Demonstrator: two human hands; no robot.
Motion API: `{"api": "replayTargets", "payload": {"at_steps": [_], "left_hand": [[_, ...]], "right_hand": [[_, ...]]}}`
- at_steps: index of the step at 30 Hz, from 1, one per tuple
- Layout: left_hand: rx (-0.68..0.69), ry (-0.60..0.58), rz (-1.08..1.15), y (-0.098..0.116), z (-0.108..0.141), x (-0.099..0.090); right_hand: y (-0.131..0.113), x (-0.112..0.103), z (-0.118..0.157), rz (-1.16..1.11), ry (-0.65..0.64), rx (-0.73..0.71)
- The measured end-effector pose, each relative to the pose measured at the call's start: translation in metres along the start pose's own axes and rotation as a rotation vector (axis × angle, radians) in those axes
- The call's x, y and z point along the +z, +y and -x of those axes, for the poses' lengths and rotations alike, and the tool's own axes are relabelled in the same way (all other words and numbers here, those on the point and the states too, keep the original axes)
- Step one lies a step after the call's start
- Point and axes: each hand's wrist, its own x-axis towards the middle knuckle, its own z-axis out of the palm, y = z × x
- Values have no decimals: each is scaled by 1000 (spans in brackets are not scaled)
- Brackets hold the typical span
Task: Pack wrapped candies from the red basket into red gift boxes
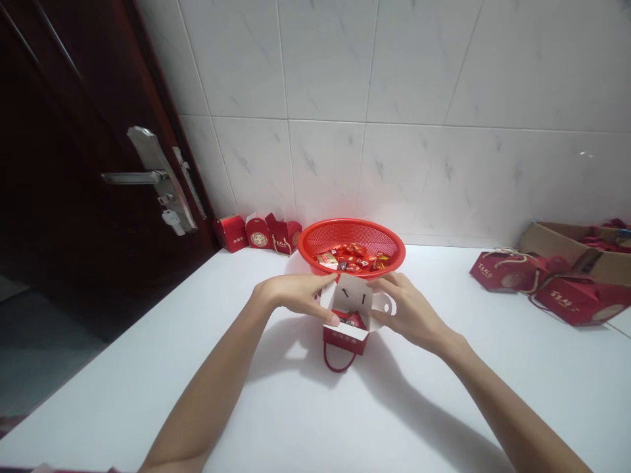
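A small red gift box (345, 340) with white inner flaps stands on the white table, its top unfolded and red-wrapped sweets showing inside. A dark red cord handle hangs from its near side onto the table. My left hand (302, 295) grips the box's left side, thumb on the near white flap. On the right, my right hand (405, 310) holds the side flap with the round cut-out between thumb and fingers. Just behind the box sits a red plastic basket (351, 226) holding many wrapped sweets.
Several red boxes (231, 233) line the wall at the back left. At the right are red boxes with cords (566, 299) and a cardboard carton (552, 240). A tiled wall (325, 164) bounds the table behind; a dark door (83, 164) stands left.
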Motion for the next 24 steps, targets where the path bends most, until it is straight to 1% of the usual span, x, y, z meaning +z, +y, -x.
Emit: {"api": "replayTargets", "payload": {"at_steps": [2,4,6,10,13,16,19,24], "left_hand": [[49,3,3,0,1,-2],[91,2,4,0,2,-3],[89,4,-6,0,1,-4],[31,39,-57,3,-5,-1],[30,99,-136,9,-12,4],[53,136,-178,15,-18,10],[77,139,-160,17,-19,13],[73,156,-108,19,-18,15]], "right_hand": [[6,5,4,-43,80,-10],[11,11,6,-110,119,-38],[14,17,8,-179,128,-65],[15,26,10,-270,108,-83],[14,30,13,-302,100,-52],[13,33,17,-337,119,7],[12,34,20,-386,188,36],[14,37,21,-467,365,110]]}}
